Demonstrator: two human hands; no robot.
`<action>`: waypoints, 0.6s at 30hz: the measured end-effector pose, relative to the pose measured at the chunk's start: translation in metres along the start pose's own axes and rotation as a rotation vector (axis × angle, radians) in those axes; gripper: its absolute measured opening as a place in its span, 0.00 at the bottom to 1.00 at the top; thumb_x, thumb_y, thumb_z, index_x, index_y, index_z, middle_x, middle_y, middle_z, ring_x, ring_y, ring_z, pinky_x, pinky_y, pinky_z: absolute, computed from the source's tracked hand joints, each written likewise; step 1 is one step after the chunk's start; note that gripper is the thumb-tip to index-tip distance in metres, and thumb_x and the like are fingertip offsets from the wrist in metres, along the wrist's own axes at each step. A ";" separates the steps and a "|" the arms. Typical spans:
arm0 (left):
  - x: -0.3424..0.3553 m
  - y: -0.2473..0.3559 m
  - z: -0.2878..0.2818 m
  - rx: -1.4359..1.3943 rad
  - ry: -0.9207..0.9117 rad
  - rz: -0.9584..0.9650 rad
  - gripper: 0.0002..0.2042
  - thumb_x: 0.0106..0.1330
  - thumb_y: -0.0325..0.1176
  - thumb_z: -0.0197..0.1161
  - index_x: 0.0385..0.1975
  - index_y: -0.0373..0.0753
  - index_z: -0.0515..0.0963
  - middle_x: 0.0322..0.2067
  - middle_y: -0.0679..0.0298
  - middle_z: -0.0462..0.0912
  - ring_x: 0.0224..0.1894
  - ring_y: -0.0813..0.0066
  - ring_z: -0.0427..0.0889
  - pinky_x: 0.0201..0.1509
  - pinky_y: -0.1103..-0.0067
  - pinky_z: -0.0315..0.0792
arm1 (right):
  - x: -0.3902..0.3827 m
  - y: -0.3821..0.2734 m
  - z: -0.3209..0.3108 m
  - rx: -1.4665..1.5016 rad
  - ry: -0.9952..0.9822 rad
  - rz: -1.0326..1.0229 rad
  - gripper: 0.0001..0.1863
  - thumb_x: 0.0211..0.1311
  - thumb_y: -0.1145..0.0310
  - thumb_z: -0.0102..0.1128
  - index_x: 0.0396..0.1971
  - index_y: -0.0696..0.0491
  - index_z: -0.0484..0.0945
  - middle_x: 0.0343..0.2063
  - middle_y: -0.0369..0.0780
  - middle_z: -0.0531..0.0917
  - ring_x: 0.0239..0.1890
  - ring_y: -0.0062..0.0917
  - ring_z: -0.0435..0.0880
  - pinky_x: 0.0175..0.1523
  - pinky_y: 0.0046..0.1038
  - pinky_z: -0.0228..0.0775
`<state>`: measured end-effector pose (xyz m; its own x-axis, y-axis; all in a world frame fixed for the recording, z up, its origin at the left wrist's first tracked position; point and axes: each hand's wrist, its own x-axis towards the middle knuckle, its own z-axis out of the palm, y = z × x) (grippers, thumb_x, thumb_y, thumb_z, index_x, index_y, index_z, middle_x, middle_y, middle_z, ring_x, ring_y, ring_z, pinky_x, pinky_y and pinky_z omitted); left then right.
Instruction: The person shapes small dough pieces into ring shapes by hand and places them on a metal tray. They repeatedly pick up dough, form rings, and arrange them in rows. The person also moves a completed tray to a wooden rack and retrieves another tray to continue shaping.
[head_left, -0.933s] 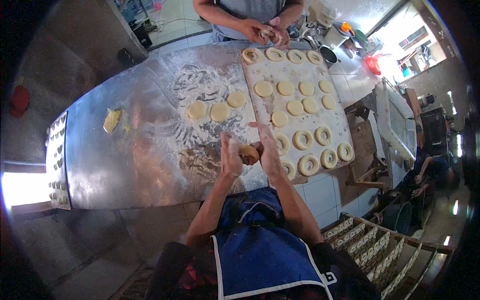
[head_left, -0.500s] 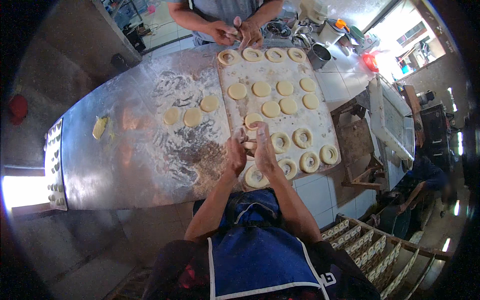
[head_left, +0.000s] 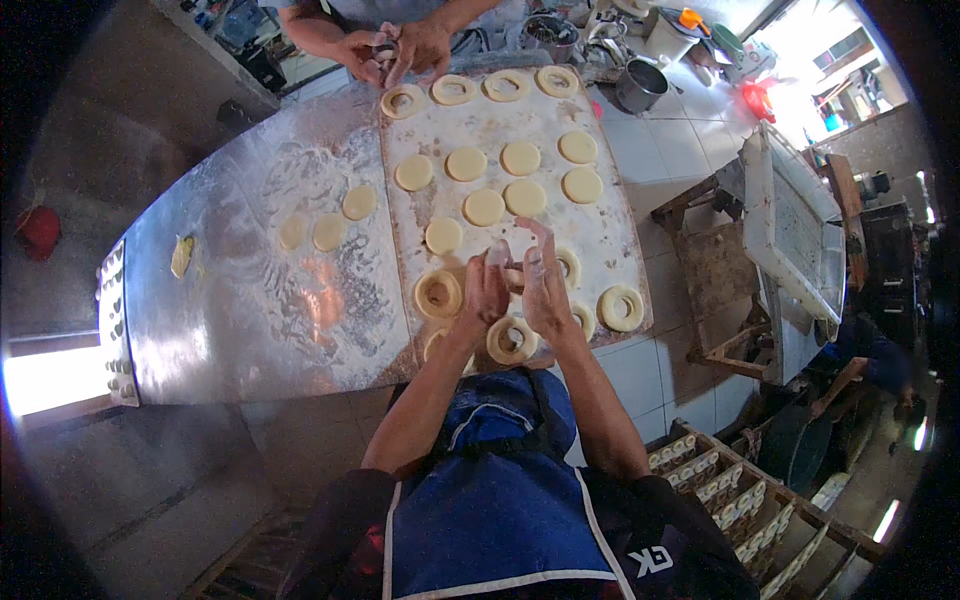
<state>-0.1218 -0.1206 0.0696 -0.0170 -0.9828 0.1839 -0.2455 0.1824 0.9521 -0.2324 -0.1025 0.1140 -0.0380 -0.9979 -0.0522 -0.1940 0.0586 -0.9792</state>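
Observation:
Over the near part of a floured board (head_left: 615, 245), my left hand (head_left: 488, 288) and my right hand (head_left: 543, 292) face each other. Their fingers close around a small piece of dough (head_left: 515, 277), mostly hidden between them. My right index finger points away from me. Under and beside my hands lie thick dough rings (head_left: 437, 295), including one ring (head_left: 512, 341) near the board's front edge and another ring (head_left: 621, 309) to the right. Some rings are partly covered by my hands. Flat dough discs (head_left: 484, 207) lie across the board's middle.
Opposite me, a co-worker's hands (head_left: 398, 52) work dough above a far row of rings (head_left: 508, 85). Several discs (head_left: 328, 232) lie on the floured metal table (head_left: 220, 320) at left. A pot (head_left: 641, 86), a white tray (head_left: 790, 225) and a rack of rings (head_left: 735, 510) are at right.
The view has shifted, so the table and board appear farther left. My hands have moved rightward over the board, staying close together. A ring left of my left hand now shows fully.

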 end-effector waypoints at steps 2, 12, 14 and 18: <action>0.004 0.000 0.015 -0.601 0.036 -0.582 0.20 0.72 0.46 0.43 0.28 0.34 0.70 0.22 0.66 0.72 0.24 0.73 0.69 0.30 0.69 0.67 | 0.003 0.004 -0.009 0.021 0.066 -0.086 0.26 0.73 0.48 0.36 0.59 0.52 0.61 0.30 0.54 0.79 0.33 0.46 0.80 0.42 0.42 0.67; 0.007 -0.034 0.082 -0.221 -0.035 -0.020 0.13 0.66 0.33 0.47 0.40 0.31 0.73 0.25 0.56 0.76 0.27 0.62 0.76 0.33 0.72 0.71 | -0.005 0.022 -0.073 -0.098 0.085 -0.003 0.35 0.70 0.37 0.33 0.58 0.55 0.62 0.38 0.40 0.71 0.28 0.19 0.65 0.39 0.29 0.68; 0.010 -0.025 0.094 0.390 0.198 0.815 0.13 0.68 0.37 0.48 0.38 0.33 0.73 0.28 0.55 0.76 0.30 0.64 0.76 0.36 0.72 0.73 | -0.004 0.029 -0.081 -0.142 0.144 -0.058 0.33 0.71 0.40 0.34 0.58 0.55 0.62 0.38 0.43 0.74 0.31 0.25 0.70 0.40 0.33 0.69; 0.015 0.012 0.114 -0.557 -0.040 -0.478 0.18 0.70 0.45 0.46 0.27 0.36 0.72 0.21 0.54 0.74 0.23 0.60 0.70 0.33 0.68 0.69 | -0.007 0.036 -0.097 -0.065 0.266 -0.133 0.27 0.73 0.46 0.37 0.57 0.55 0.60 0.44 0.46 0.76 0.40 0.34 0.79 0.41 0.38 0.71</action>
<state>-0.2352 -0.1362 0.0556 -0.0693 -0.9571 -0.2814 0.2941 -0.2892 0.9110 -0.3344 -0.0913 0.0983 -0.2617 -0.9553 0.1377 -0.2765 -0.0624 -0.9590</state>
